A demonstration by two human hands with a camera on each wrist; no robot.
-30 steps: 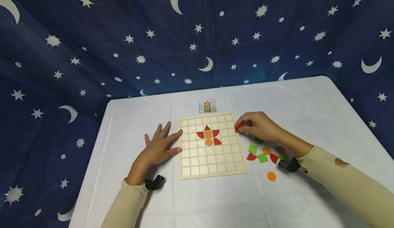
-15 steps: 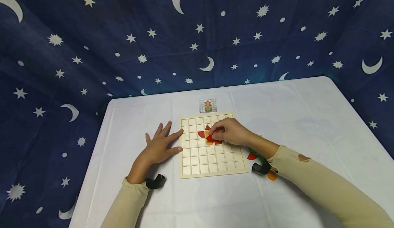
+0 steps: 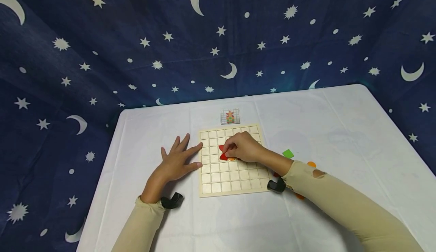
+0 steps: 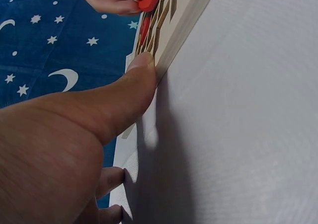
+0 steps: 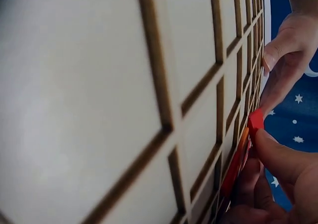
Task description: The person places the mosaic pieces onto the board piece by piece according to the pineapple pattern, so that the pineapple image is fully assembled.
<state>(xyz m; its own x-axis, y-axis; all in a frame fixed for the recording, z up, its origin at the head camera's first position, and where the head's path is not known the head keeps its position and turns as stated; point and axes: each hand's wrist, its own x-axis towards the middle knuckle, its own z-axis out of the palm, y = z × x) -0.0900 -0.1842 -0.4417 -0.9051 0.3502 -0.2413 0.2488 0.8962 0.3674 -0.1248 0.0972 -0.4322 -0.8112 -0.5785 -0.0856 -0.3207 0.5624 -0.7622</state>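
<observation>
A wooden grid board (image 3: 218, 188) lies on the white table. My right hand (image 3: 246, 147) pinches a red quarter-circle tile (image 3: 223, 156) between thumb and fingers, close over a cell left of an orange round tile (image 3: 232, 159). In the right wrist view the red tile (image 5: 256, 119) stands tilted at the board's surface. Another red tile (image 3: 221, 147) lies in the board just above it; the hand hides most of the other placed tiles. With fingers spread, my left hand (image 3: 175, 163) rests flat on the table, thumb (image 4: 141, 70) and index fingertip touching the board's left edge.
A small pattern card (image 3: 230, 116) with a coloured figure on a grid lies behind the board. To the right are a green square tile (image 3: 288, 153) and an orange round tile (image 3: 311, 164), with other loose tiles partly under the right forearm. A starry dark blue cloth hangs behind the table.
My right hand has carried the red tile from beyond the board's right edge leftward to the left side of the orange round tile. The left hand has stayed in place.
</observation>
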